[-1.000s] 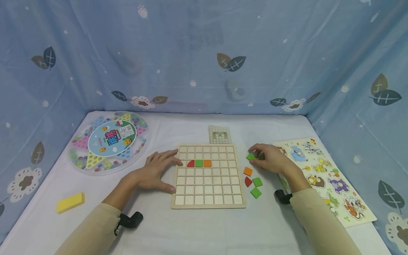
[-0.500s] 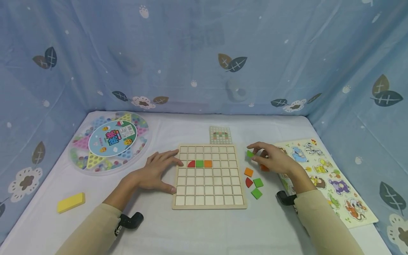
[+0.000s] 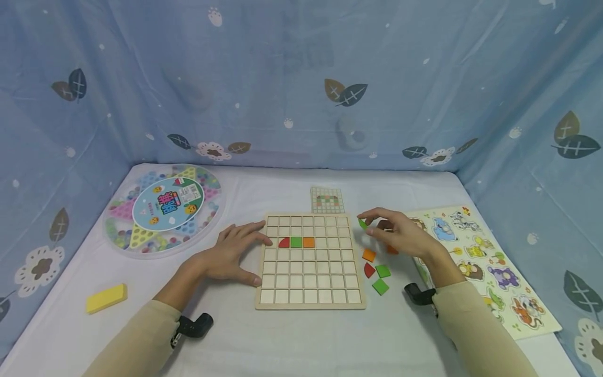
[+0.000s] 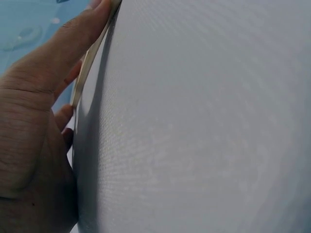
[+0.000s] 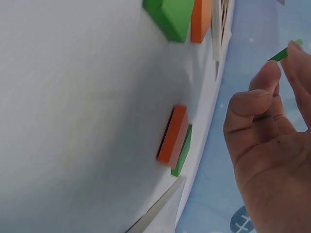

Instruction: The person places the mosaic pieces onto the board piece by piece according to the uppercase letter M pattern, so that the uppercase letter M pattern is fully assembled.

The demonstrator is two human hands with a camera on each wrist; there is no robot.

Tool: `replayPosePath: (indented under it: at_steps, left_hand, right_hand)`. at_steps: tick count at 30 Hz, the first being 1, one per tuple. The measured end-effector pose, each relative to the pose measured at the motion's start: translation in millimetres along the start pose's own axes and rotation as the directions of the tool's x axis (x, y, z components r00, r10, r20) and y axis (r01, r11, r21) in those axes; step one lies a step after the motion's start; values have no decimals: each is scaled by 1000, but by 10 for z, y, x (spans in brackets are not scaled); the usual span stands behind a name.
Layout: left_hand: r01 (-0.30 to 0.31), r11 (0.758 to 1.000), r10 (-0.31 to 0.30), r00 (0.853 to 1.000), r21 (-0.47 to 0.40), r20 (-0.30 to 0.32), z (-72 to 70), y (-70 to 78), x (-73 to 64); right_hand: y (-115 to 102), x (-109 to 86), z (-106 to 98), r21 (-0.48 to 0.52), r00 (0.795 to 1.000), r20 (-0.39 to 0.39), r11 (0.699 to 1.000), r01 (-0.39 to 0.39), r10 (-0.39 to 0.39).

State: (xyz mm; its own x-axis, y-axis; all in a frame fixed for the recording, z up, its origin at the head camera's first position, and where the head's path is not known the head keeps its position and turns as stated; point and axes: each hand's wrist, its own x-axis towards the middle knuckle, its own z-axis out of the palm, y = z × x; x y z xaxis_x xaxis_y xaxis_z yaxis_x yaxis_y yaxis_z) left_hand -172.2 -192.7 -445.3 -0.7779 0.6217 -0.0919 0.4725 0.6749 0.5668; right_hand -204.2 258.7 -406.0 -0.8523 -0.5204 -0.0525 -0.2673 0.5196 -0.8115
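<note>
My left hand (image 3: 231,256) rests at the left edge of a wooden grid board (image 3: 301,283), thumb and fingertips touching its frame. One row of the board holds a red quarter-circle tile (image 3: 284,243), a green square tile (image 3: 296,242) and an orange square tile (image 3: 308,242), side by side. Just beyond the board's right edge, my right hand (image 3: 400,234) pinches another green tile (image 3: 362,224) between thumb and fingertip. In the right wrist view this tile (image 5: 279,55) is tilted and raised off the cloth; the fingers hide part of it.
Loose orange (image 3: 369,255), red (image 3: 369,270) and green (image 3: 380,286) tiles lie right of the board. Behind it is a small pattern card (image 3: 327,200). An animal puzzle board (image 3: 490,272) stands right, a round bead game (image 3: 165,209) back left, a yellow block (image 3: 106,298) front left.
My right hand has lifted the green tile from the cloth and carried it left toward the board. An orange tile beneath that hand has come into view. My left hand has stayed put.
</note>
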Motion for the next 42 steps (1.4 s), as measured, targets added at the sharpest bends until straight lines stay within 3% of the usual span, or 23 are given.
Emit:
replayPosePath:
  at_steps: [14,22,34,42]
  left_hand:
    - [3,1000,-3,1000,-2,8,22,29,60]
    - [22,1000,-22,1000,3,13,0,35,27]
    - [28,1000,-27,1000,-6,14,-12,50,30]
    - [20,1000,-20,1000,-4,12,-11,22,10]
  right_hand:
    - [-83,136,79,48,998,16,997,61,-62]
    - [-143,278,155,60,993,58,994,96,-99]
    - [-213,382,291,81,996,64,995,54,-59]
    - [-226,467,374,36,984,113,990,138,-141]
